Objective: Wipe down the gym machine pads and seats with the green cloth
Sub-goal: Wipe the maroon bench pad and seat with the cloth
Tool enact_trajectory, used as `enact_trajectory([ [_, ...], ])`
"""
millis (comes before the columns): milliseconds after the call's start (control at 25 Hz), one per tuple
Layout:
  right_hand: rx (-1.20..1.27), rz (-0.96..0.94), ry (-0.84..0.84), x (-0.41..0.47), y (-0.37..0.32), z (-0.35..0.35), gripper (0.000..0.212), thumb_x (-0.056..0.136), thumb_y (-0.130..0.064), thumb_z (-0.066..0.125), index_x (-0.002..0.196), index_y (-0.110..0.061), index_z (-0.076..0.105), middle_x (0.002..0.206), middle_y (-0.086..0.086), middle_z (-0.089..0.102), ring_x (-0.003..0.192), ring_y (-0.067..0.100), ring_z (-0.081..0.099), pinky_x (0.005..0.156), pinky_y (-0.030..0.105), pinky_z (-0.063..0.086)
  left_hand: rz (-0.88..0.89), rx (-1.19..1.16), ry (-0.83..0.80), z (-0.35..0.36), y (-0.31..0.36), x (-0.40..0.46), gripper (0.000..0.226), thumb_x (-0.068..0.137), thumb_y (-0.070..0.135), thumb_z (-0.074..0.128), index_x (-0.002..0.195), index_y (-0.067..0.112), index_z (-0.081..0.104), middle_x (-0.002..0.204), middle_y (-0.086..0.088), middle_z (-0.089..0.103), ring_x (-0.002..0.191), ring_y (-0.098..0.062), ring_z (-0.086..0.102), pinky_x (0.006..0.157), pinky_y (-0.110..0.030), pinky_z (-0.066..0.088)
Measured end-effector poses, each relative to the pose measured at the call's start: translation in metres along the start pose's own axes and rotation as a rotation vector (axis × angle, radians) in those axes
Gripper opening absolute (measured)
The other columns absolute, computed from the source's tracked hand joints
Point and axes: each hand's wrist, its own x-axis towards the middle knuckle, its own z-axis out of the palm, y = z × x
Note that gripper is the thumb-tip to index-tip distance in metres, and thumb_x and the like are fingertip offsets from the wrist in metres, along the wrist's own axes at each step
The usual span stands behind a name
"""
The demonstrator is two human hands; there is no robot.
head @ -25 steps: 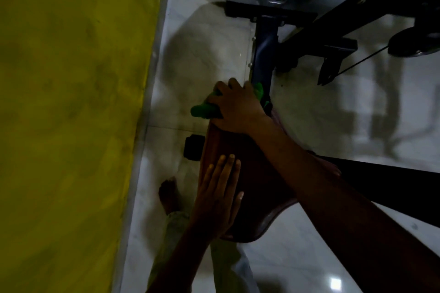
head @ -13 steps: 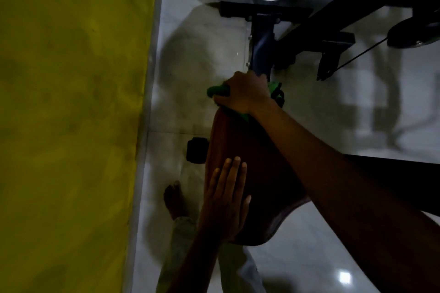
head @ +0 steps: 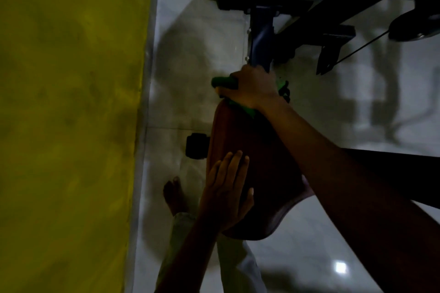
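Yellow wall (head: pixel 69 114) fills my whole left side, meeting the pale glossy floor (head: pixel 309 257) along a light skirting strip. Ahead, the machine's dark frame (head: pixel 262 38) rises from a black crossbar, and a dark beam (head: pixel 392 173) runs off to the right under my right forearm. A small black block (head: pixel 196 145) sits on the floor just beside the seat's left edge, and a bare foot (head: pixel 175 194) stands near the seat's near-left corner.

Brown seat (head: pixel 252 162) lies with its long axis running away from me, narrow end toward the frame post and wide rounded end nearest me.

My right hand (head: pixel 252 87) is curled over the green cloth (head: pixel 223 81) at the narrow far tip, bunching it against the pad; cloth shows on both sides of the fist. My left hand (head: pixel 226 192) lies flat on the near-left part of the seat, fingers straight and together, holding nothing.

Open floor shows to the seat's left, up to the wall, and below its wide end.
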Motion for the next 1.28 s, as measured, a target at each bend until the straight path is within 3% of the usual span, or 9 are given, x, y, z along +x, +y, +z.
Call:
enact_trajectory([
  [120,-0.291,-0.339,-0.030,-0.007,-0.024,0.009,0.058,0.085,-0.073,0.036,0.119,-0.031,0.057,0.121,0.003,0.048,0.116,0.028,0.041,0.095,0.046,0.029,0.016,0.040,0.026,-0.001,-0.005,0.012,0.059,0.086,0.049,0.041,0.130,0.011,0.042,0.130,-0.010,0.038,0.115,-0.029,0.041,0.096,-0.039,0.029],
  [200,-0.278,-0.417,-0.061,-0.003,-0.027,0.010,0.056,0.084,-0.072,0.039,0.118,-0.032,0.058,0.118,0.001,0.050,0.114,0.026,0.042,0.094,0.045,0.029,0.025,0.061,0.014,-0.001,-0.007,0.017,0.060,0.086,0.050,0.040,0.132,0.012,0.042,0.128,-0.010,0.039,0.112,-0.029,0.042,0.093,-0.039,0.032],
  [360,0.297,0.027,-0.047,0.003,0.022,0.005,0.044,0.082,-0.070,0.049,0.083,-0.027,0.059,0.081,-0.001,0.055,0.087,0.022,0.057,0.079,0.037,0.043,0.034,0.079,0.003,-0.007,-0.010,0.027,0.064,0.088,0.049,0.041,0.137,0.009,0.045,0.125,-0.012,0.048,0.109,-0.029,0.045,0.091,-0.039,0.034],
  [480,0.694,0.229,0.154,-0.031,0.065,0.019,0.041,0.085,-0.058,0.056,0.084,-0.018,0.065,0.082,0.010,0.066,0.080,0.024,0.064,0.070,0.037,0.050,0.073,0.067,0.029,-0.010,-0.011,0.046,0.054,0.088,0.043,0.047,0.126,0.006,0.049,0.117,-0.016,0.058,0.102,-0.033,0.053,0.088,-0.040,0.036],
  [560,0.834,0.305,0.230,-0.055,0.081,0.029,0.043,0.088,-0.052,0.057,0.089,-0.011,0.069,0.085,0.013,0.069,0.078,0.026,0.067,0.068,0.038,0.052,0.076,0.037,0.046,-0.009,-0.009,0.061,0.044,0.088,0.039,0.049,0.117,0.006,0.050,0.127,-0.018,0.056,0.114,-0.036,0.050,0.096,-0.044,0.035],
  [680,0.866,0.334,0.195,-0.048,0.084,0.032,0.045,0.087,-0.053,0.057,0.086,-0.009,0.069,0.084,0.012,0.069,0.077,0.025,0.067,0.068,0.038,0.051,0.079,-0.035,0.028,-0.004,-0.007,0.076,0.045,0.090,0.035,0.046,0.120,0.002,0.054,0.142,-0.020,0.044,0.134,-0.034,0.033,0.109,-0.048,0.028],
  [920,0.697,0.224,0.043,-0.010,0.071,0.016,0.044,0.087,-0.059,0.053,0.063,-0.022,0.045,0.070,0.002,0.050,0.066,0.015,0.051,0.057,0.027,0.037,0.100,-0.002,-0.025,-0.002,-0.008,0.079,0.056,0.092,0.036,0.042,0.137,0.003,0.044,0.148,-0.019,0.036,0.140,-0.034,0.025,0.115,-0.044,0.019],
  [1120,0.857,0.308,0.078,-0.074,0.105,0.030,0.054,0.088,-0.053,0.056,0.079,0.000,0.063,0.072,0.013,0.061,0.063,0.022,0.059,0.057,0.032,0.043,0.129,0.001,-0.003,-0.005,-0.007,0.081,0.057,0.091,0.035,0.044,0.138,0.003,0.043,0.148,-0.018,0.037,0.139,-0.033,0.027,0.115,-0.044,0.021],
  [1280,0.796,0.326,-0.029,-0.086,0.113,0.026,0.049,0.089,-0.053,0.054,0.076,-0.007,0.060,0.072,0.008,0.060,0.065,0.020,0.058,0.054,0.029,0.039,0.129,0.013,-0.006,-0.006,-0.008,0.083,0.058,0.089,0.036,0.044,0.139,0.006,0.041,0.148,-0.017,0.037,0.138,-0.034,0.028,0.114,-0.044,0.020],
])
